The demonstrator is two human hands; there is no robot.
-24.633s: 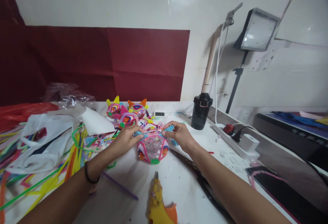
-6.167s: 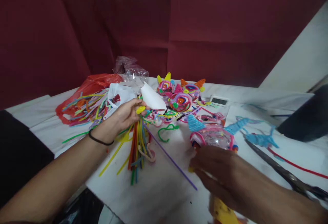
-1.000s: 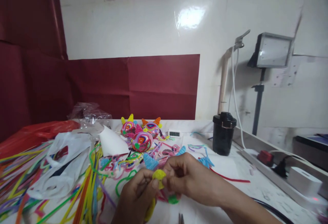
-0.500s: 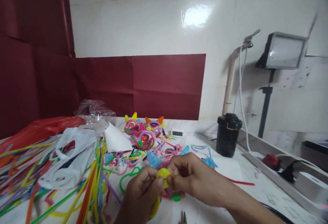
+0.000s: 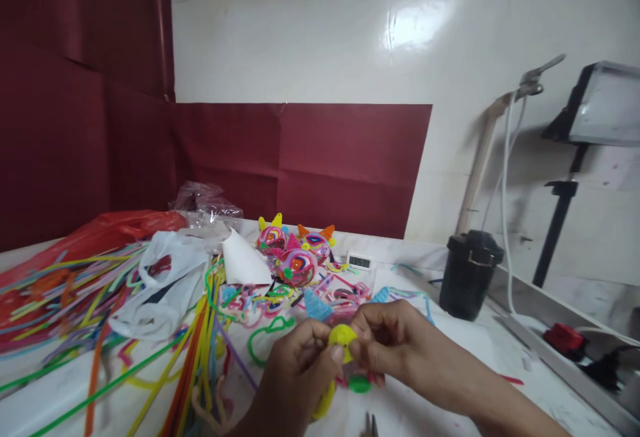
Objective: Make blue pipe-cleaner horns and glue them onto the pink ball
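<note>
left hand (image 5: 300,370): fingers curled, thumb and forefinger pinching the yellow coil (image 5: 342,335) from the left; a loose yellow tail hangs below the hand.
right hand (image 5: 387,343): fingers bent, fingertips closed on the same yellow coil from the right.
yellow coil: low centre, held just above the desk (image 5: 450,357), between both hands.
green disc (image 5: 359,384): just under the yellow coil, partly hidden by the right hand.
blue cone (image 5: 315,305): just behind the yellow coil, to its left.
finished balls (image 5: 296,257): well behind the yellow coil, three clustered.
pipe cleaners (image 5: 190,357): left of the yellow coil, loose pile.
black cup (image 5: 469,275): right of the yellow coil, further back.
</note>
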